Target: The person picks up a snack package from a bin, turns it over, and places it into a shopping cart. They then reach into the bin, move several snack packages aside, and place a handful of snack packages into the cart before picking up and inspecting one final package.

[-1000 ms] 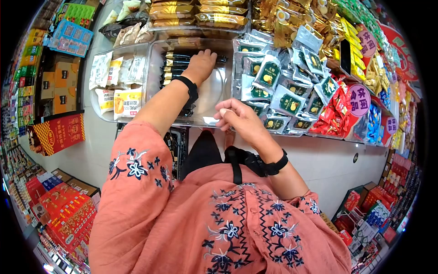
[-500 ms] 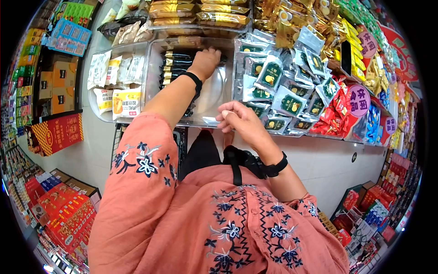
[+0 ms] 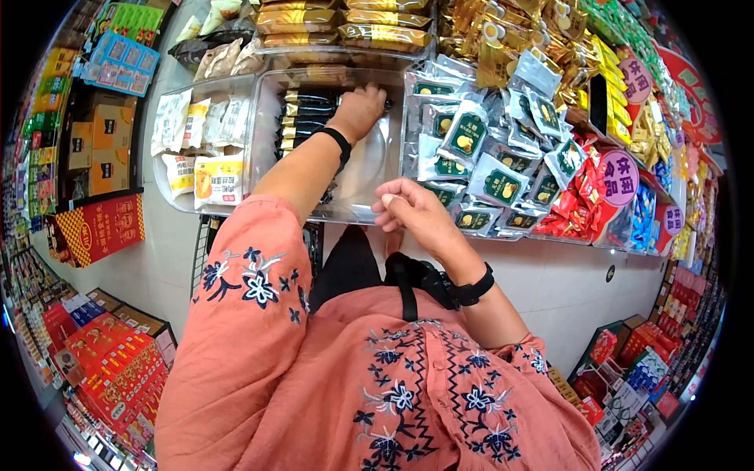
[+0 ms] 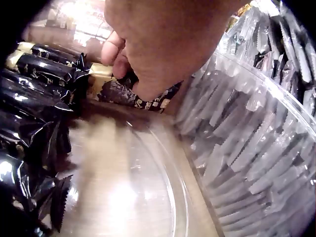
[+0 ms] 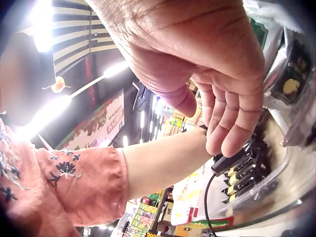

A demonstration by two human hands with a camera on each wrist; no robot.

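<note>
Transparent shop bin [image 3: 357,209]: far, left hand [image 3: 359,112] pinching black packet [image 4: 116,95]; slick wrapper could slip if grip is shallow. Near, right hand [image 3: 422,217]: fingers loosely curled, empty.

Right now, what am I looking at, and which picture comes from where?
No machine here: these are a person's two bare hands. One camera on the head looks down at both; one on each wrist shows that hand close up. The left hand reaches into a clear bin and pinches a black packet, beside a row of black packets. White packets lie to the left, silver packets to the right. The right hand, near the bin's front edge, holds nothing.
</note>
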